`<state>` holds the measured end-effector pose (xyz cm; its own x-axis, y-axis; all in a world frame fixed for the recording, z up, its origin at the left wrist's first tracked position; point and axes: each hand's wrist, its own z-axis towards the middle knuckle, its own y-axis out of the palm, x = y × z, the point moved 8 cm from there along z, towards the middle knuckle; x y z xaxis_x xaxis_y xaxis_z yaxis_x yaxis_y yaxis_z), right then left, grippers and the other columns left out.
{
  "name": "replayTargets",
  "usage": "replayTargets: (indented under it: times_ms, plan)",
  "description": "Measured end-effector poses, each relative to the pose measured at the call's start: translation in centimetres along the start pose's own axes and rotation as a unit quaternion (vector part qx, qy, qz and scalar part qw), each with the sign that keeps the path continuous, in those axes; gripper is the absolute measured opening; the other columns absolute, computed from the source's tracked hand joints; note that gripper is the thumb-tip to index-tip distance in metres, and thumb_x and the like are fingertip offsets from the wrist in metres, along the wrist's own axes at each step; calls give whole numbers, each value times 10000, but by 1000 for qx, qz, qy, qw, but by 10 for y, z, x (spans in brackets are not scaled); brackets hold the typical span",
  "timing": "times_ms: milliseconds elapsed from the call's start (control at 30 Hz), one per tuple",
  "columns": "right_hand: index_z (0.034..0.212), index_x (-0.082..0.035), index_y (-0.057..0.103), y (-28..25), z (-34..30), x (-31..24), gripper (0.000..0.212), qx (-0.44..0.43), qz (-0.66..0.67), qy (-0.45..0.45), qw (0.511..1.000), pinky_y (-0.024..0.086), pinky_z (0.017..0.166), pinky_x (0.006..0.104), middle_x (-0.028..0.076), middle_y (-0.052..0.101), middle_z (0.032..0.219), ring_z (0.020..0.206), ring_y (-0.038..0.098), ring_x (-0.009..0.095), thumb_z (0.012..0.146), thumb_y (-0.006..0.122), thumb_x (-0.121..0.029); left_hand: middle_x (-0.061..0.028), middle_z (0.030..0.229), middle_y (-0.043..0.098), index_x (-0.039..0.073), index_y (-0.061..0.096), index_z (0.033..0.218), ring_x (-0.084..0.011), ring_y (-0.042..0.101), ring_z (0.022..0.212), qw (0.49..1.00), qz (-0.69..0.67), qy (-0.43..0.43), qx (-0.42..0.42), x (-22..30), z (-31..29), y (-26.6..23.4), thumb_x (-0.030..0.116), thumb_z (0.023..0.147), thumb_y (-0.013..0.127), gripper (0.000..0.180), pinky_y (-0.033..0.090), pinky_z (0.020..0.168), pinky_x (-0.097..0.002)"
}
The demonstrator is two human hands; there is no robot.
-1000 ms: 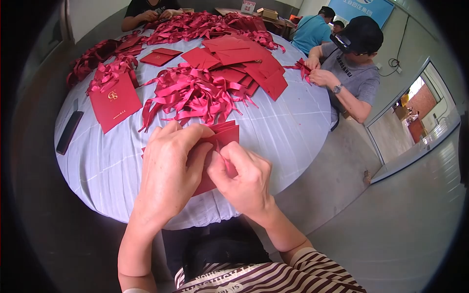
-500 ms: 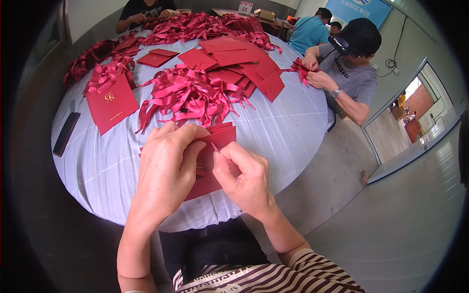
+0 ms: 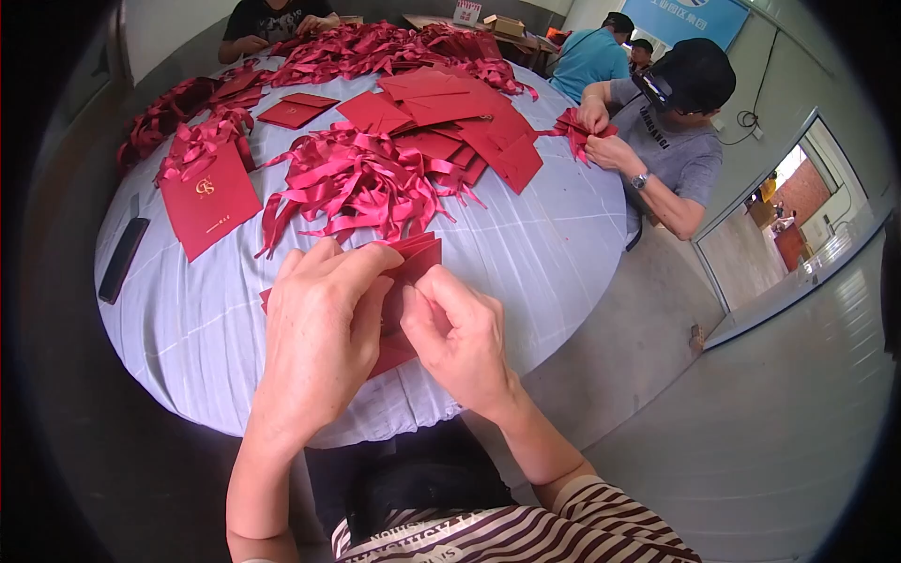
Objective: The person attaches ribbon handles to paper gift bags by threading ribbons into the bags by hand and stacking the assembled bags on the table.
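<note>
At the near edge of the table my left hand [image 3: 319, 328] is closed on a red paper bag [image 3: 392, 355], its fingers bent over the upper edge. Much of that bag is hidden behind both hands. My right hand [image 3: 462, 338] pinches at the bag's upper part, thumb and forefinger pressed together on what looks like a thin red ribbon end, now mostly covered by the fingers. Just beyond my hands lies a heap of shiny red ribbons [image 3: 361, 183]. To the left of it a finished-looking red bag [image 3: 211, 202] with gold print lies flat, ribbons at its top.
Red bags [image 3: 507, 141] are piled behind the ribbon heap, and a larger mass of ribboned bags [image 3: 347, 52] lies at the far side. A black phone [image 3: 123, 261] rests at the left table edge. A capped co-worker [image 3: 671, 131] handles red bags at the right.
My right hand has shifted slightly left and up against the bag, and its fingertips now cover the thin red strip. My left hand keeps its hold. The whole view has shifted slightly.
</note>
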<state>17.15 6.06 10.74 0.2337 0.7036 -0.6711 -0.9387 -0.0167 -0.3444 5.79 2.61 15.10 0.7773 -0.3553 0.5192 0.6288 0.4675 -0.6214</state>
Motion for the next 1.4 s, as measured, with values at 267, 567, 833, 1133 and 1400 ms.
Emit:
replayTargets:
  times_ms: [267, 567, 833, 1133, 1400]
  plan:
    - [753, -10, 508, -2, 0, 7, 122, -16, 37, 18, 999, 376, 464, 280, 54, 441, 575, 490, 424, 102, 841, 592, -20, -97, 672, 484, 33, 643, 900, -259, 454, 657, 999, 35, 33, 2, 7, -2, -1, -20, 750, 630, 160, 368, 634, -353]
    - [781, -1, 533, 3, -1, 4, 87, 1, -34, -50, 998, 430, 494, 350, 147, 537, 634, 530, 558, 280, 811, 614, -1, -88, 696, 518, 41, 640, 917, -248, 460, 659, 996, 58, 67, -12, 16, -3, 7, -13, 757, 616, 170, 361, 653, -351]
    - [881, 6, 590, -11, 14, -11, 83, -70, -57, -52, 995, 451, 581, 325, 148, 574, 790, 680, 582, 261, 813, 634, -15, -83, 782, 594, 36, 595, 965, -258, 516, 718, 997, 62, 41, 1, 3, -8, 1, -35, 750, 614, 228, 387, 691, -351]
    - [816, -22, 638, -3, 59, -27, 102, -285, -162, -144, 934, 423, 708, 352, 102, 536, 810, 796, 531, 260, 799, 643, -122, -83, 816, 613, 10, 486, 1021, -242, 593, 762, 993, 70, 84, 49, 10, -20, -1, -46, 722, 630, 336, 379, 668, -339]
    - [804, 21, 679, 33, 76, -14, 217, -614, -204, 41, 761, 443, 567, 330, 116, 625, 651, 607, 578, 161, 747, 643, -185, -93, 827, 621, 21, 492, 1003, -265, 584, 722, 989, 71, 119, 56, 24, -19, 4, -48, 724, 647, 327, 407, 679, -344]
